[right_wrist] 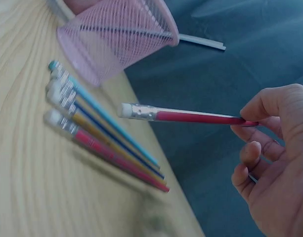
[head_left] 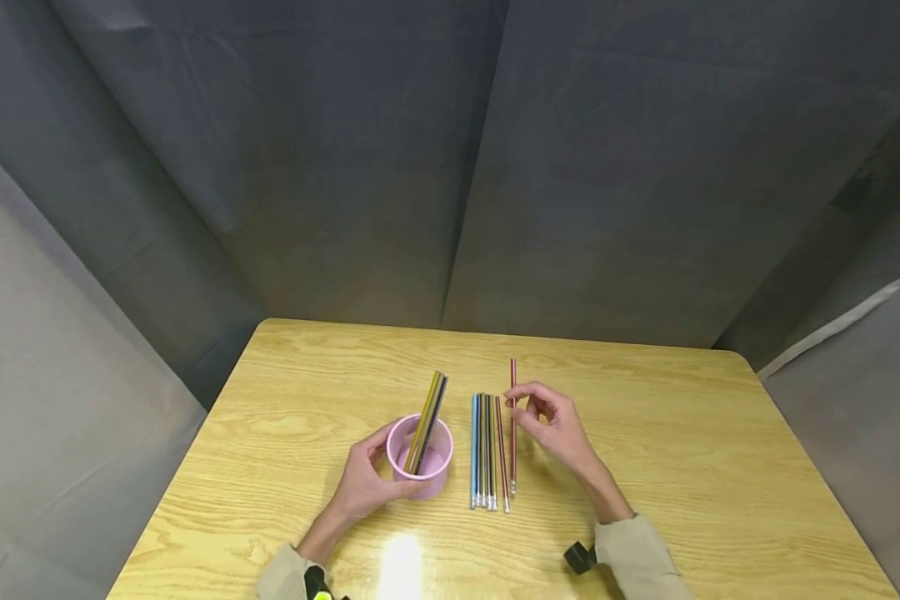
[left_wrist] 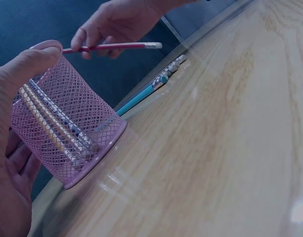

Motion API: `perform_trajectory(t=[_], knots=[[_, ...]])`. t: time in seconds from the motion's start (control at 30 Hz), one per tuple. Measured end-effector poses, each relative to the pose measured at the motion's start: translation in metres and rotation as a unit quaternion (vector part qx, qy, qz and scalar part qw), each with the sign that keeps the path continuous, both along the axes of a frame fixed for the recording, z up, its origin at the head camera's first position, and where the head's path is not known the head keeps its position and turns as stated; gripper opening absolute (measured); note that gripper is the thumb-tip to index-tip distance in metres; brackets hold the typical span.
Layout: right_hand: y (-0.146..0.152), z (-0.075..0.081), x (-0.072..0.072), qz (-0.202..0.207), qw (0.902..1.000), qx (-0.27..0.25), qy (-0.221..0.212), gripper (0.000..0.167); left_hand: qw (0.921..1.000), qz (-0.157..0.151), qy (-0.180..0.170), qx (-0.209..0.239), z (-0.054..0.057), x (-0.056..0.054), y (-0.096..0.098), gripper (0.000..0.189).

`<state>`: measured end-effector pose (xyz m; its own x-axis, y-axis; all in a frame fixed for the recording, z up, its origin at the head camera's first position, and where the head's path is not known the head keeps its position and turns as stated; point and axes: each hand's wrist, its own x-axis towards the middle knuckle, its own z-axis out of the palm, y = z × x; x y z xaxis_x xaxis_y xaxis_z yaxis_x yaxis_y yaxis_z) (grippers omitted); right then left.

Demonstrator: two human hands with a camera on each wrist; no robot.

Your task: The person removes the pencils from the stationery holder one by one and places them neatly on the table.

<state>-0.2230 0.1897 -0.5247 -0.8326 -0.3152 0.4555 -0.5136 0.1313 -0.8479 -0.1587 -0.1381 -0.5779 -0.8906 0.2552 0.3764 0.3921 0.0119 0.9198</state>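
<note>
Head view, first entry: where is the held red pencil [head_left: 513,450] relative to the right hand [head_left: 555,421]?

– At the fingertips. Thumb and fingers pinch it; a short length runs past them toward the far side, the longer part toward the near edge of the table [head_left: 682,433]. Right wrist view: white eraser [right_wrist: 125,110] on the end away from the hand.

– Resting on the wood?

– Raised. Left wrist view has it above the tabletop, eraser clear of the surface.

– State of the left hand [head_left: 367,479]?

– Grasping the pink mesh cup [head_left: 429,487], fingers round the wall, thumb at the rim. Cup base is down by the tabletop; full contact, cannot tell.

– Contents?

– Yellow and dark pencils [head_left: 426,421], leaning, upper ends above the rim. Left wrist view: their metal-banded ends sit low inside, visible through the mesh.

– And between the hands?

– A row of pencils [head_left: 483,450] flat on the table, erasers toward the person. Light blue pencil [head_left: 473,450] on the cup side, second red pencil [head_left: 502,454] on the other. Held pencil is just beside that one, apart from it, to its right.

– Backdrop?

– Dark grey cloth [head_left: 607,208] behind the table.
</note>
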Motion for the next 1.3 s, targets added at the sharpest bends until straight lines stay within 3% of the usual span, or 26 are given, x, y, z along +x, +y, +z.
perform_trajectory(t=[0.23, 0.4, 0.87, 1.3], knots=[[0.011, -0.015, 0.001, -0.026, 0.9963, 0.039, -0.071, 0.023, 1.0000, 0.002, -0.006, -0.002, 0.001, 0.000, 0.001, 0.085], [0.015, -0.023, 0.002, -0.022, 0.9919, 0.045, -0.117, 0.024, 0.9999, 0.001, -0.010, -0.003, 0.002, 0.001, 0.001, 0.085], [0.021, -0.032, 0.001, 0.008, 0.9849, 0.105, -0.137, 0.040, 0.9999, 0.006, -0.011, -0.006, 0.001, 0.002, 0.001, 0.085], [0.021, -0.043, -0.001, -0.001, 0.9778, 0.166, -0.128, 0.031, 0.9999, 0.006, -0.009, -0.012, 0.004, 0.003, 0.000, 0.086]])
